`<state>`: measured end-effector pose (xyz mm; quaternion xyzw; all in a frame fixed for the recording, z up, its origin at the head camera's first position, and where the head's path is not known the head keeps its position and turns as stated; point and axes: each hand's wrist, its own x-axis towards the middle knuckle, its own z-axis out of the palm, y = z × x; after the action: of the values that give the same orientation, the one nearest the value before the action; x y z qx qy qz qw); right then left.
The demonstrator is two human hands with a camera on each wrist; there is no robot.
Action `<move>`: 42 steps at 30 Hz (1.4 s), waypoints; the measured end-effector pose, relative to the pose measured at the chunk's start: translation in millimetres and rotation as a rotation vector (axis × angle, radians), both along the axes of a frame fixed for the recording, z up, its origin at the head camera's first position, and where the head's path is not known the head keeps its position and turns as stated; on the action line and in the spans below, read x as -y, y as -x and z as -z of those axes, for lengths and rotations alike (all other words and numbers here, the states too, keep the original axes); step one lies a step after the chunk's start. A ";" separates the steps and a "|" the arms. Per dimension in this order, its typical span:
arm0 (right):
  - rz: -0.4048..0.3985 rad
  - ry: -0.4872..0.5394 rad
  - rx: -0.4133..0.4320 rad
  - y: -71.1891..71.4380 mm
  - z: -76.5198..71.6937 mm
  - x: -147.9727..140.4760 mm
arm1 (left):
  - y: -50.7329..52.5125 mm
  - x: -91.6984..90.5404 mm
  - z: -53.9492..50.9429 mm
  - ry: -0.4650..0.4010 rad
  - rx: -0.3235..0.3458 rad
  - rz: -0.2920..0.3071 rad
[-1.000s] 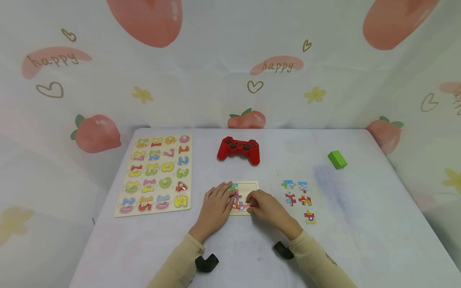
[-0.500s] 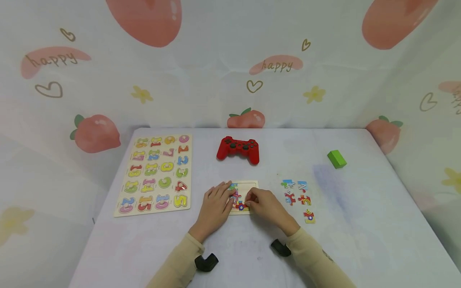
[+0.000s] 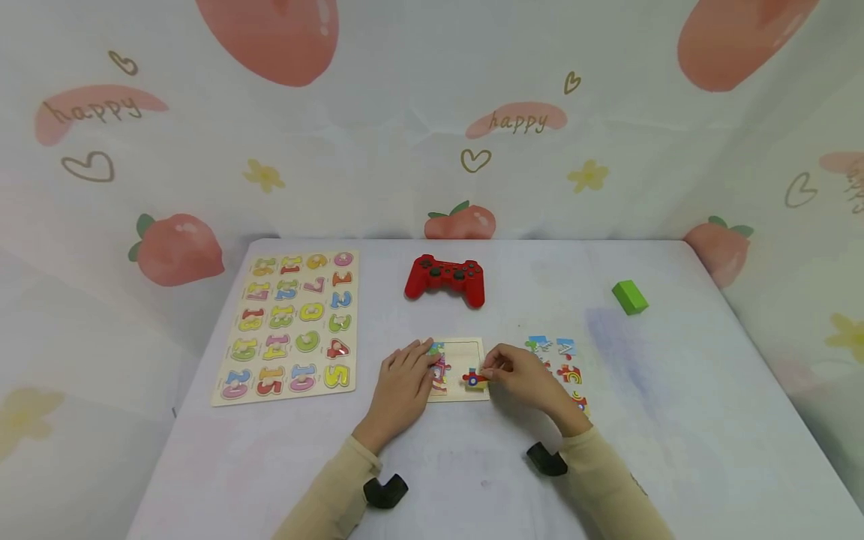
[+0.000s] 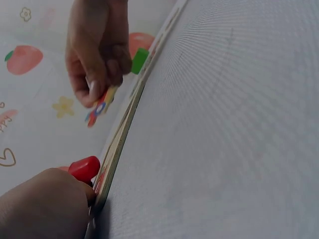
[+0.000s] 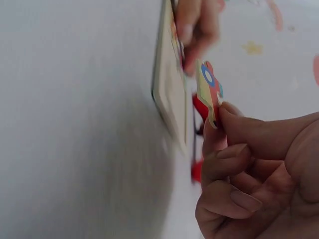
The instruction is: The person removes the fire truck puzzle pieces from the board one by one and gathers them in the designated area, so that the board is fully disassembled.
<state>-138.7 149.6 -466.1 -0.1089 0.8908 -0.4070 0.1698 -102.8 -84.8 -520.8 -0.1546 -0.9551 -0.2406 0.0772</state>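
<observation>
My left hand (image 3: 403, 382) lies with extended fingers over the left side of a small wooden puzzle tray (image 3: 464, 352). Fitted pieces (image 3: 439, 373) show beside those fingertips, along the tray's left part; the fingers cover some of them. My right hand (image 3: 526, 380) pinches a red, blue and yellow jigsaw piece (image 3: 475, 380) between thumb and fingertip. In the right wrist view the jigsaw piece (image 5: 208, 82) is tilted and held apart from the tray (image 5: 169, 87). The left wrist view also shows the piece (image 4: 100, 108) raised above the tray's edge.
Several loose jigsaw pieces (image 3: 565, 347) lie right of the tray, partly hidden by my right hand. A red game controller (image 3: 445, 279) sits behind it. To the left lies a wooden number board (image 3: 286, 326); a green block (image 3: 630, 297) stands at the far right.
The jigsaw piece was down against the fitted pieces; my right hand has lifted it and drawn it to the right. My left hand has stayed on the tray.
</observation>
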 end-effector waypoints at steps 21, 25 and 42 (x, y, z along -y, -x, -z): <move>-0.072 -0.032 0.037 -14.9 -9.2 -102.3 | 0.0 0.7 -1.9 -0.030 0.032 0.006; -0.103 -0.047 0.038 -18.7 -7.9 -107.2 | 0.9 1.2 -1.8 -0.027 0.026 0.009; -0.111 -0.098 -0.056 -19.5 1.2 -106.1 | 0.9 1.8 -0.4 -0.026 0.031 0.015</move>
<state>-119.2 255.7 -467.3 -0.1608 0.9067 -0.3497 0.1725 -103.7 -86.6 -520.4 -0.1569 -0.9518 -0.2562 0.0625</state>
